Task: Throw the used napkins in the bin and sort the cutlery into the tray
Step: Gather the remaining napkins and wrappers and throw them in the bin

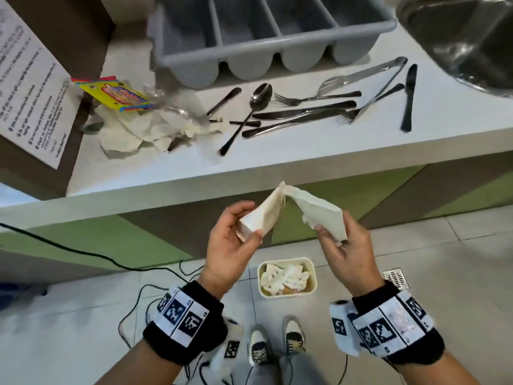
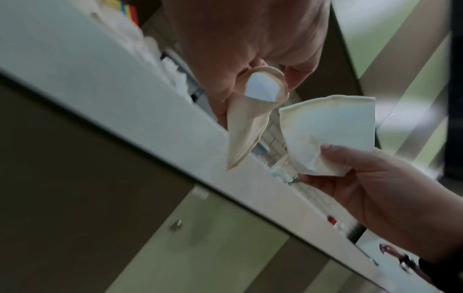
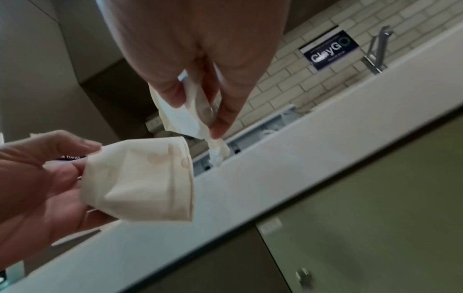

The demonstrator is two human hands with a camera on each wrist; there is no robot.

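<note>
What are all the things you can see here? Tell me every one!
Napkin in left hand: one, cream, stained, held above the bin.
Napkin in right hand: one, white, folded, beside the first.
Bin: one, cream, on the floor, crumpled napkins inside.
Napkin pile: several, white, left on the counter.
Snack wrapper: one, yellow and red, above the pile.
Cutlery tray: one, grey, four compartments, back of the counter.
Cutlery: spoon, forks, knives, silver and dark, loose before the tray.
Sink: one, steel, far right.
Notice sheet: one, white, far left.
Cables: black, on the floor.
Shoes: two, below.
Left hand: pinches its napkin.
Right hand: pinches its napkin.
</note>
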